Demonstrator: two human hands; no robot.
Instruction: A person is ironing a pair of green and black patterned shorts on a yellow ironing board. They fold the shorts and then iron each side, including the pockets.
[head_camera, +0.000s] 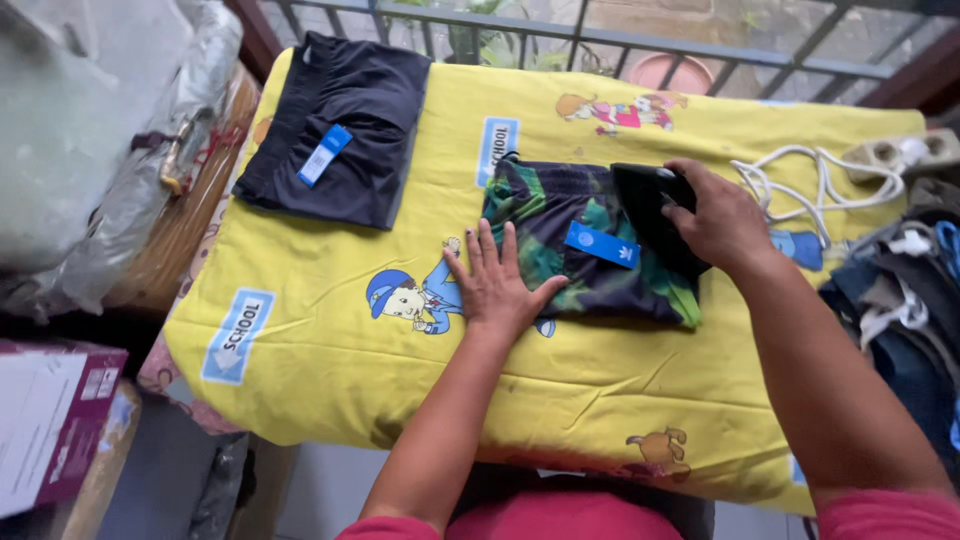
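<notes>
On the yellow cloth (330, 390), two hands work a folded green garment (560, 250).

Mid-table lies the garment, camouflage-patterned with a blue tag (602, 244). The left hand (495, 285) rests open and flat, fingers spread, on the garment's near-left edge. The right hand (722, 222) is closed around a black iron (650, 205) sitting on the garment's right part. Far left lies a folded black garment (345, 125); a white cord (800, 185) and a pile of clothes (905, 300) sit at the right.
</notes>
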